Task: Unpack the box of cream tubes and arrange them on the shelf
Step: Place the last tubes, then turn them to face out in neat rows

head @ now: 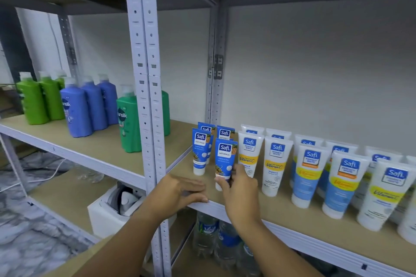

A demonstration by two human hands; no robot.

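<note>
Against white wall, wooden shelf (281,213) holds tubes (276,164).

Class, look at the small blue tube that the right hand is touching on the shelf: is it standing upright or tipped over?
Upright. The small blue tube stands cap-down on the shelf board, label facing out, while the right hand pinches its lower end.

My two forearms enter from the lower edge, both bare, with no sleeve reaching into view. My left hand (180,193) and right hand (240,193) wear no glove, ring, watch or band; the fingers (195,186) are bare too.
</note>
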